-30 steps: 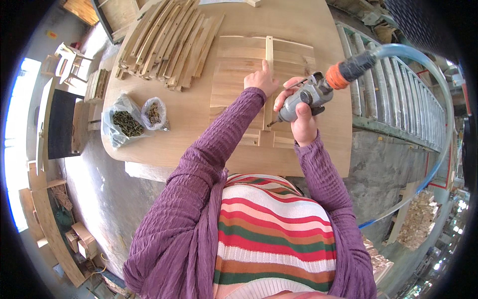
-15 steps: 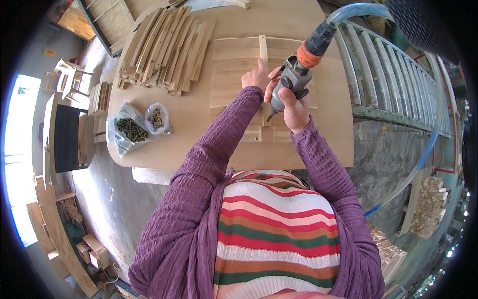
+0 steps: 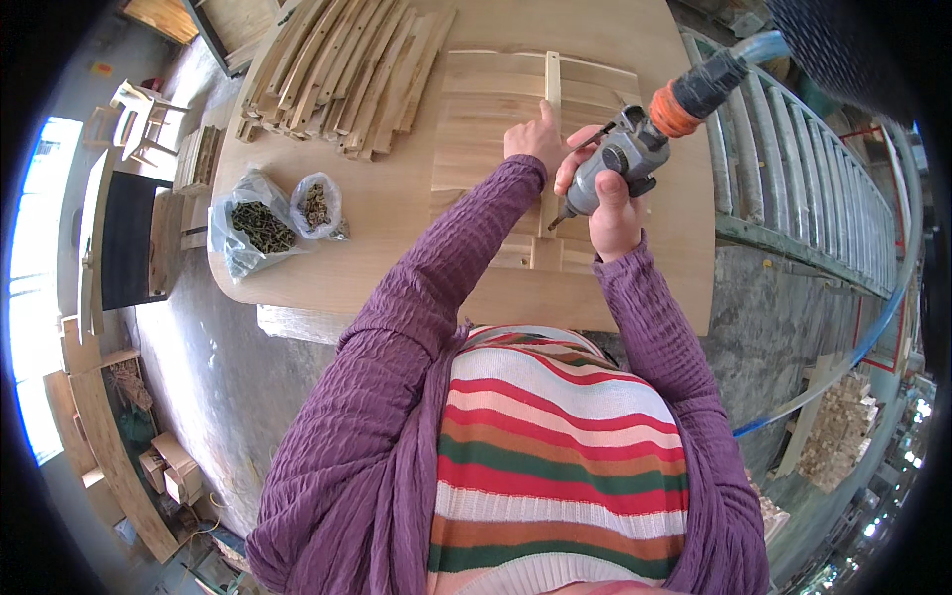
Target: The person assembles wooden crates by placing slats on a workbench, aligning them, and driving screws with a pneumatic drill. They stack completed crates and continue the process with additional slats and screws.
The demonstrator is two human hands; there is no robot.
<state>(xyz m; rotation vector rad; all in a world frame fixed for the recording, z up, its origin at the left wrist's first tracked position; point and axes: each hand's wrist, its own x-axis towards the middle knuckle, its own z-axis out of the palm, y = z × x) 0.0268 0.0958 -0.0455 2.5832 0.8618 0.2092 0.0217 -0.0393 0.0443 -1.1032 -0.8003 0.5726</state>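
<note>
Between hands [image 3: 570,164], upright wooden strip [image 3: 552,94], screwdriver [image 3: 620,164] beside

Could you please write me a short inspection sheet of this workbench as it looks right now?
Surface: rounded wooden table, pale.
Job's things: slatted wooden panel with a thin cross strip; grey pneumatic driver.
Clutter: stack of curved slats; two plastic bags of screws.
Hands: left hand presses on the panel; right hand grips the driver.
Cables: blue air hose.
Surroundings: metal rack, concrete floor.

Crinkled purple cardigan sleeves over a multicoloured striped knit top
</note>
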